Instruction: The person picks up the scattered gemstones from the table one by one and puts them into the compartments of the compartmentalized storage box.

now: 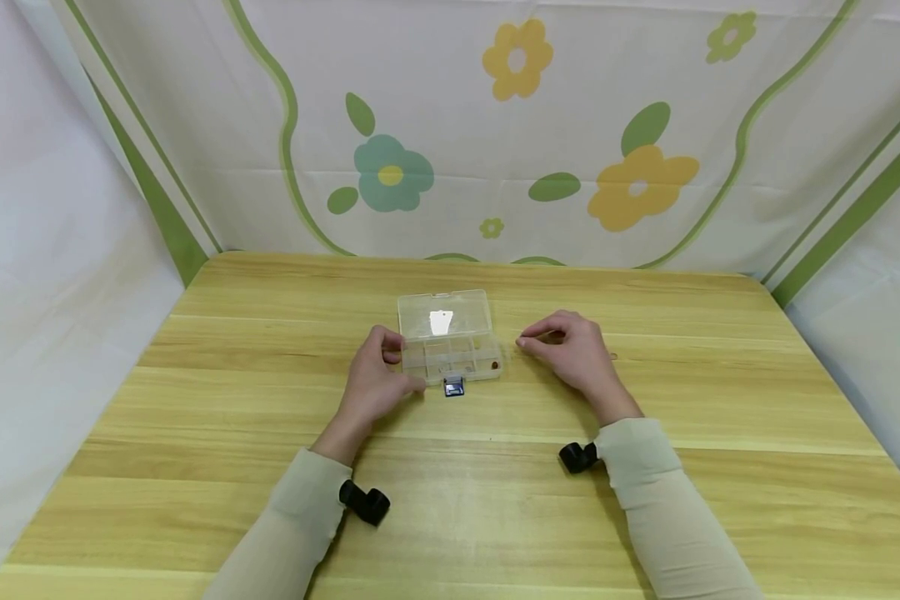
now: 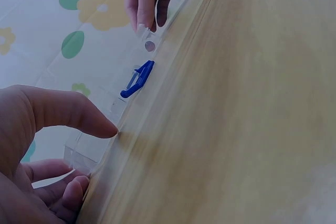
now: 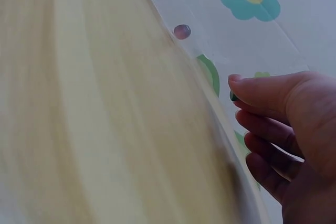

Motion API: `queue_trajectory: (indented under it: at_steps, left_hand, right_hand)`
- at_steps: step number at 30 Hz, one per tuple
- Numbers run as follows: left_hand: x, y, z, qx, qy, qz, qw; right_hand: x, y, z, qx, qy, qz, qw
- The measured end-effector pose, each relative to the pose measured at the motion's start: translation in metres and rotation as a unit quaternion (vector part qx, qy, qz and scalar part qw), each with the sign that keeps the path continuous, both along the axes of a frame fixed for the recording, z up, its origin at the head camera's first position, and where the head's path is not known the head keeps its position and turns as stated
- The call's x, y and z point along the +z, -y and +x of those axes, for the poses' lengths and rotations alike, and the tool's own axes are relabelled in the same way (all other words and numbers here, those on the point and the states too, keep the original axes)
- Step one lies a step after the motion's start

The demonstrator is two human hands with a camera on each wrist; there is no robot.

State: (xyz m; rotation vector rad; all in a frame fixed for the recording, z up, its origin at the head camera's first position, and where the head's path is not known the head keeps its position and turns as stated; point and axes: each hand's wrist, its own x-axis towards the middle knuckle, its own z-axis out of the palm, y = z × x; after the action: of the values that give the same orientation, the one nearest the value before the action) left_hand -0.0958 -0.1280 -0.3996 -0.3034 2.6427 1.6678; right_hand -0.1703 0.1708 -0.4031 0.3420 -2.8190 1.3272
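Note:
A clear plastic compartment box stands on the table with its lid raised at the back. At its front hangs a blue latch. A small reddish-brown bead lies in the right-hand compartment. My left hand holds the box's left end, thumb at the front edge and fingers curled at the side. Just right of the box, my right hand pinches a tiny dark green piece between thumb and index finger. Most of that piece is hidden, so its kind is unclear.
The wooden table reaches back to a white cloth printed with flowers. Behind the right hand, a small brownish spot shows on the tabletop; I cannot tell whether it is an object. Black wrist cameras sit on both sleeves.

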Motion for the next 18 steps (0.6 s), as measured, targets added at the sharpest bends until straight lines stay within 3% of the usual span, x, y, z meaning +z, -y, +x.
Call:
queue_trajectory:
  at_steps: [18]
  left_hand:
    - [0.0007, -0.0011, 0.0013, -0.001, 0.0, 0.0, 1.0]
  right_hand:
    - [0.0004, 0.0095, 0.0011, 0.01, -0.006, -0.004, 0.9999]
